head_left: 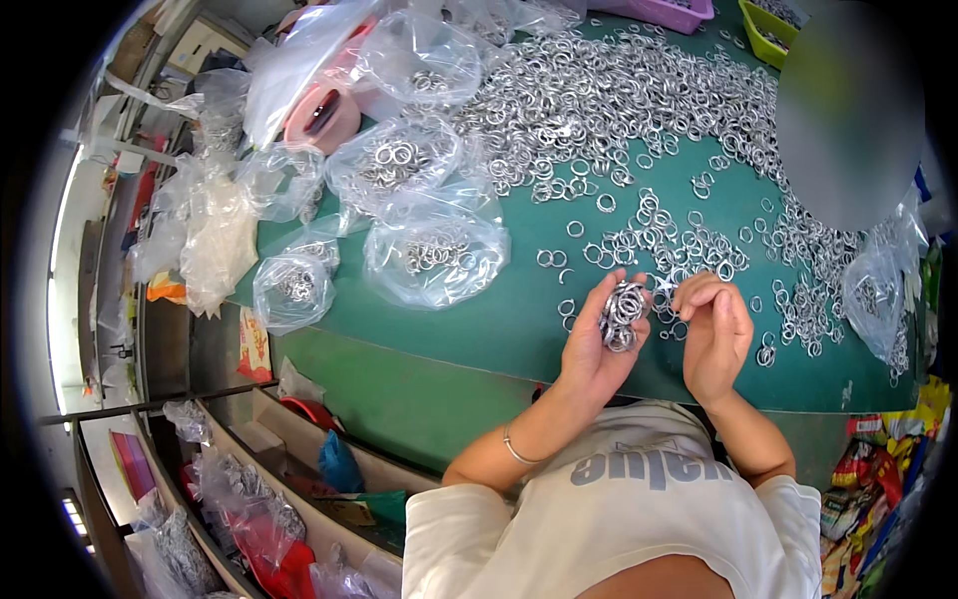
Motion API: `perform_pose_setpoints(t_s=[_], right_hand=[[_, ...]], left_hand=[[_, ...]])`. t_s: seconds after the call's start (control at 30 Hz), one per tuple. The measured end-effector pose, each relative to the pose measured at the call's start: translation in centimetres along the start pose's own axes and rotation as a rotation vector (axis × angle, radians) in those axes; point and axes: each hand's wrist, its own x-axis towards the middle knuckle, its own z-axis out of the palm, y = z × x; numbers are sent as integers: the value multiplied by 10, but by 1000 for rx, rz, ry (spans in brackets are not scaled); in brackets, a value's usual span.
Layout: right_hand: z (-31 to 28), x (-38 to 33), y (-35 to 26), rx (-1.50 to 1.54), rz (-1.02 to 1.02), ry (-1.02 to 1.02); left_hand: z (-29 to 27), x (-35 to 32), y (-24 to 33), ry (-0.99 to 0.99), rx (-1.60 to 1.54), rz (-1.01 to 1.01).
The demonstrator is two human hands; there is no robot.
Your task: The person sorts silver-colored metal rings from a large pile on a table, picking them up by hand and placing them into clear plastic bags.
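a handful of metal rings point(622, 317) is held in the left hand point(594, 349), which is cupped around it with the palm turned up, above the near part of the table point(359, 329). a thin bracelet point(517, 449) is worn on the left wrist. the right hand point(717, 344) is raised just to the right, apart from the left, with its fingers bent inward; whether anything is pinched in it cannot be told. just beyond the hands, a small loose pile of rings point(684, 245) is spread on the green tabletop, with a few single rings scattered to its left. farther off, much of the far side is covered by a large heap of rings point(619, 100). more rings are contained in clear plastic bags point(439, 287) on the left and in another clear bag point(870, 304) on the right. a pink container point(339, 128) is placed at the far left, while a purple basket point(674, 14) and a green basket point(762, 40) are set along the far edge.
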Motion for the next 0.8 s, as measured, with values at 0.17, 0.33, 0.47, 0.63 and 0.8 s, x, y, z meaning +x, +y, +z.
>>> perform_pose_setpoints(t_s=[0.17, 0.33, 0.47, 0.63, 0.8], right_hand=[[-7, -2, 3, 0, 178, -33], [-18, -5, 0, -110, 271, -115], [-20, -5, 3, -104, 317, -99], [-25, -5, 1, -121, 310, -84], [-41, -3, 3, -125, 313, -24]], left_hand=[[45, 0, 25, 136, 36, 179], [104, 53, 145, -256, 90, 393], [169, 113, 238, -11, 280, 940], [189, 159, 271, 437, 398, 1298], [190, 171, 269, 482, 495, 1243]])
